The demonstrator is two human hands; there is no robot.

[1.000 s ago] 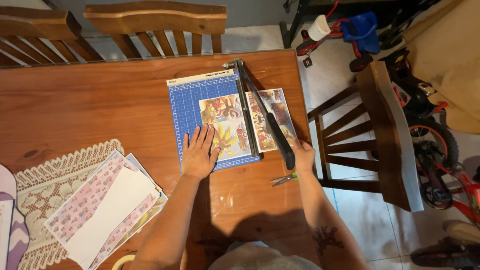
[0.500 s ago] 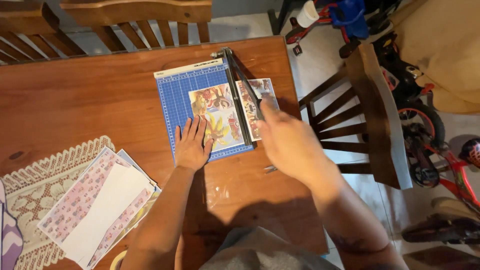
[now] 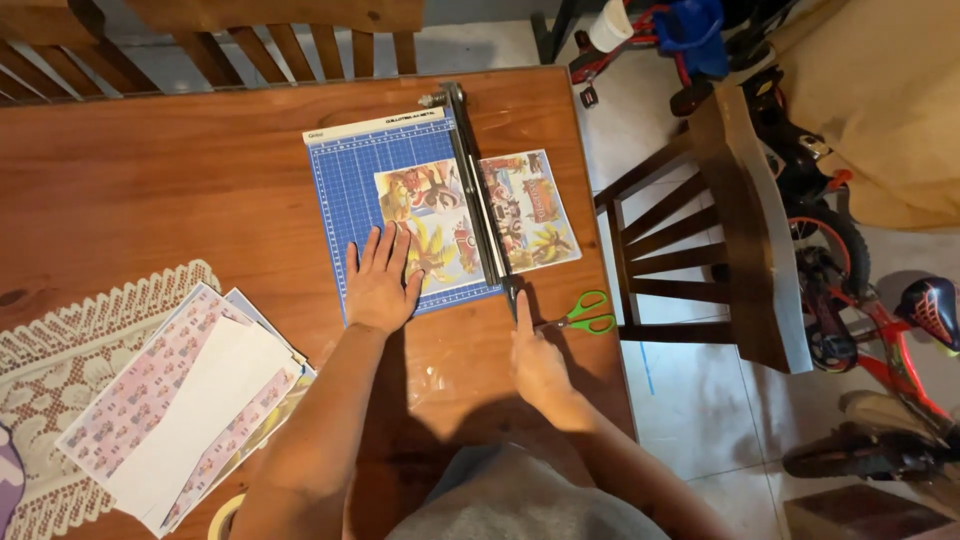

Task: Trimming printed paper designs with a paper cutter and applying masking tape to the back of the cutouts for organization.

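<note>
A blue gridded paper cutter lies on the wooden table. A colourful printed sheet lies across it, passing under the lowered black blade arm and sticking out to the right. My left hand presses flat, fingers spread, on the board's near edge and the sheet's corner. My right hand is at the near end of the blade arm, closed on its handle with the index finger along it. Green-handled scissors lie just right of that hand.
A stack of patterned paper sheets rests on a lace mat at the left. A tape roll peeks in at the bottom edge. Wooden chairs stand behind and to the right. Children's bikes crowd the floor.
My right hand has brought the blade arm down from a raised angle to flat along the board's edge. The left hand has stayed flat on the sheet.
</note>
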